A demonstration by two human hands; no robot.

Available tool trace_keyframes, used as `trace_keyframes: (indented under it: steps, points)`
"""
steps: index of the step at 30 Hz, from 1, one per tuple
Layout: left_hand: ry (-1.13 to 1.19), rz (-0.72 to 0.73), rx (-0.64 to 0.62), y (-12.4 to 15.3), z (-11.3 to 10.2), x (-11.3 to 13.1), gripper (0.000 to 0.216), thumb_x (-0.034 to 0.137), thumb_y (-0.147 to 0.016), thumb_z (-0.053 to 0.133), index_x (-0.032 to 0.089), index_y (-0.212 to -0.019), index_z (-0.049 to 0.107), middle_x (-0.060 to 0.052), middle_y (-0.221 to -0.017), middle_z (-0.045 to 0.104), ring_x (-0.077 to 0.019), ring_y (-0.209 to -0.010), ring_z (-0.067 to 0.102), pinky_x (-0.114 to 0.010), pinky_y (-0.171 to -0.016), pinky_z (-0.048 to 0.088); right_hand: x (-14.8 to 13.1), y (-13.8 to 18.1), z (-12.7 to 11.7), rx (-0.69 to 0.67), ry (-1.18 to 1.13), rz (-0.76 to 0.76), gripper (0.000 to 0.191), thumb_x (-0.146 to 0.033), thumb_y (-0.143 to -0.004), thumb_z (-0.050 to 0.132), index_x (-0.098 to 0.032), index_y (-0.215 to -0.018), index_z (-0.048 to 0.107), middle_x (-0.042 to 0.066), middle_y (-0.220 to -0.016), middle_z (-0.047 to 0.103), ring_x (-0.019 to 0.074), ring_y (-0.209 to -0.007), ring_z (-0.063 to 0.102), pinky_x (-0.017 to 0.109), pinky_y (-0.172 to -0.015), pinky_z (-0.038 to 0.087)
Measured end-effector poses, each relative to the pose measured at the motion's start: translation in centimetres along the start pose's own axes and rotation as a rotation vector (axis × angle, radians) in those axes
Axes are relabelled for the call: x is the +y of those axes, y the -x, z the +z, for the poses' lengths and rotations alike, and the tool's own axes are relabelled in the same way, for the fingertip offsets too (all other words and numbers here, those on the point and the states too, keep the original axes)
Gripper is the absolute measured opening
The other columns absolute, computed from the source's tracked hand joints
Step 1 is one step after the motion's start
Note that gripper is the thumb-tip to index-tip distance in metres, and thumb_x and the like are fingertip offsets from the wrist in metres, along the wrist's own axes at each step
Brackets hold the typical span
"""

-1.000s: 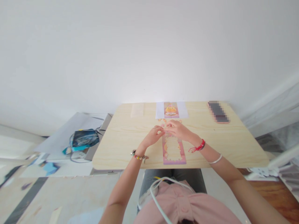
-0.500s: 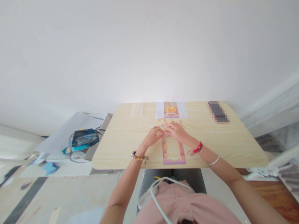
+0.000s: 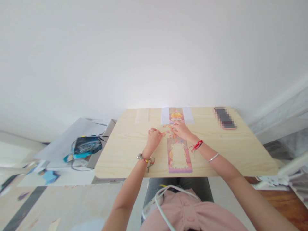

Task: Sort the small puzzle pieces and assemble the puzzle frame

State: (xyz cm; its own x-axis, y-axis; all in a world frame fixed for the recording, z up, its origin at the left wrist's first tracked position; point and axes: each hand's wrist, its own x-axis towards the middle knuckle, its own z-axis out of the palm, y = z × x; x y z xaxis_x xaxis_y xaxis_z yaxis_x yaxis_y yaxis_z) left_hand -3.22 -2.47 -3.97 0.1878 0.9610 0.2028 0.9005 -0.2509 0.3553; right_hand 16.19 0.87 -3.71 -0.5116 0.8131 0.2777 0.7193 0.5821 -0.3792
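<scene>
Small loose jigsaw puzzle pieces point(image 3: 166, 131) lie scattered in pink and orange between my hands. At their left edge, my left hand point(image 3: 154, 140) is closed in a pinch, with what looks like a puzzle piece at the fingertips. Over the right part of the pieces reaches my right hand point(image 3: 182, 131), its fingers bent together and pointing down; whatever they hold is hidden. Nearer to me lies the partly assembled puzzle point(image 3: 180, 170), a purple-pink border around a bare middle. Its top edge is just below my right hand.
Behind the pieces, a white sheet with a printed pumpkin picture point(image 3: 176, 116) lies by the wall. A pale rectangular sheet point(image 3: 142, 115) is at the back left, and a phone point(image 3: 225, 118) at the back right of the wooden table point(image 3: 216, 154). Left of the table is a dark bag point(image 3: 88, 145).
My hands have come apart from the puzzle's top edge. The left hand moved left, and the right hand moved up over the loose pieces. The border's top now shows.
</scene>
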Motion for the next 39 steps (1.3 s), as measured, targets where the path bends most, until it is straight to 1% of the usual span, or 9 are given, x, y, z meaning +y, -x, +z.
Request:
trace_keyframes:
  steps: [5,8,13,16,19,23,28,35,39]
  points:
    - [-0.013,0.04,0.088,0.5,0.2,0.2,0.011,0.018,-0.075,0.056,0.013,-0.081,0.062,-0.011,-0.083,0.059,-0.025,-0.097,0.049,-0.041,-0.085,0.039,-1.4,-0.8,0.5,-0.046,0.052,-0.05,0.012,-0.022,-0.081,0.053,-0.014,-0.076,0.06,0.006,-0.086,0.05,0.0137,-0.075,0.048,0.026,-0.069,0.037]
    - [-0.015,0.041,0.136,0.8,0.1,0.1,0.014,0.021,-0.075,0.057,0.013,-0.086,0.06,-0.012,-0.086,0.056,-0.0251,-0.098,0.048,-0.04,-0.086,0.039,-1.9,-1.2,0.4,-0.084,0.085,-0.072,0.013,-0.024,-0.08,0.054,-0.014,-0.073,0.058,0.005,-0.084,0.049,0.0146,-0.077,0.047,0.026,-0.068,0.035]
    - [-0.007,0.063,0.177,1.0,0.5,0.3,0.017,0.025,-0.076,0.057,0.014,-0.088,0.059,-0.011,-0.09,0.053,-0.0248,-0.099,0.048,-0.042,-0.086,0.04,-2.2,-1.2,0.3,-0.096,0.137,-0.066,0.016,-0.027,-0.081,0.053,-0.014,-0.072,0.057,0.006,-0.084,0.05,0.0165,-0.08,0.047,0.029,-0.072,0.034]
    - [-0.01,0.061,0.186,0.7,1.0,0.8,0.015,0.023,-0.076,0.055,0.014,-0.088,0.06,-0.012,-0.094,0.052,-0.0242,-0.099,0.048,-0.042,-0.087,0.039,-2.1,-1.0,0.5,-0.079,0.13,-0.046,0.016,-0.027,-0.081,0.053,-0.014,-0.073,0.057,0.005,-0.085,0.05,0.0164,-0.08,0.047,0.03,-0.072,0.035]
    - [-0.006,0.053,0.176,-0.1,1.3,1.4,0.015,0.021,-0.074,0.057,0.015,-0.088,0.061,-0.012,-0.099,0.052,-0.0243,-0.101,0.047,-0.042,-0.088,0.039,-1.6,-1.0,0.6,-0.068,0.088,-0.031,0.013,-0.023,-0.081,0.053,-0.015,-0.072,0.057,0.005,-0.085,0.05,0.0151,-0.078,0.048,0.028,-0.07,0.036]
    - [0.011,0.023,0.114,-1.1,1.3,2.0,0.012,0.024,-0.074,0.059,0.015,-0.08,0.062,-0.013,-0.098,0.052,-0.0257,-0.104,0.046,-0.042,-0.087,0.04,-0.7,-1.3,0.7,-0.054,0.061,-0.065,0.009,-0.013,-0.078,0.051,-0.016,-0.079,0.06,0.005,-0.086,0.051,0.0149,-0.081,0.049,0.026,-0.07,0.037]
    - [0.011,0.029,0.086,-1.6,1.3,2.2,0.009,0.018,-0.075,0.054,0.015,-0.074,0.062,-0.013,-0.096,0.054,-0.0261,-0.105,0.045,-0.041,-0.086,0.039,0.0,-1.6,0.9,-0.078,0.061,-0.128,0.01,-0.02,-0.08,0.052,-0.016,-0.075,0.06,0.005,-0.087,0.052,0.0156,-0.084,0.048,0.027,-0.072,0.036]
    - [-0.06,0.187,0.039,-2.0,1.4,1.7,0.011,0.016,-0.077,0.052,0.014,-0.078,0.062,-0.012,-0.085,0.058,-0.0253,-0.104,0.045,-0.041,-0.09,0.036,-0.3,-1.7,0.7,-0.121,0.172,-0.141,0.016,-0.027,-0.082,0.051,-0.015,-0.075,0.058,0.007,-0.087,0.051,0.0181,-0.084,0.046,0.029,-0.07,0.034]
    - [-0.04,0.19,0.039,-2.3,1.2,1.6,0.009,0.017,-0.077,0.053,0.014,-0.077,0.061,-0.012,-0.09,0.055,-0.0249,-0.106,0.044,-0.041,-0.09,0.037,-0.5,-1.5,0.5,-0.128,0.226,-0.152,0.018,-0.026,-0.085,0.046,-0.014,-0.078,0.058,0.008,-0.088,0.051,0.0196,-0.085,0.045,0.032,-0.072,0.033]
